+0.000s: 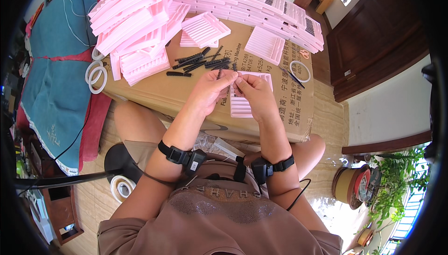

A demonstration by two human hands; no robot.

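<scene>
Broadly, the largest thing is a brown cardboard box (184, 102), flat on its top, with a dull paper surface and dark printing. Along its far edge stands a long wall of pink trays (263, 13), seemingly of plastic, whose uppermost ones carry rows of dark pieces. At the left leans a tall, uneven stack of similar trays (132, 21), with parallel ridges showing on some. Smaller is a single ridged tray (241, 109), lying flat on the box, partly covered by the hands. The left hand (214, 88) and the right hand (255, 95) meet above it, their fingertips close in a narrow pinch. Smooth white rings (96, 91) overlap at the box's left side. Slender black strips (200, 60), rough along their sides, lie in a loose heap beyond the left hand. Smallest is a thin dark piece (235, 68) between the fingertips, mostly hidden.
</scene>
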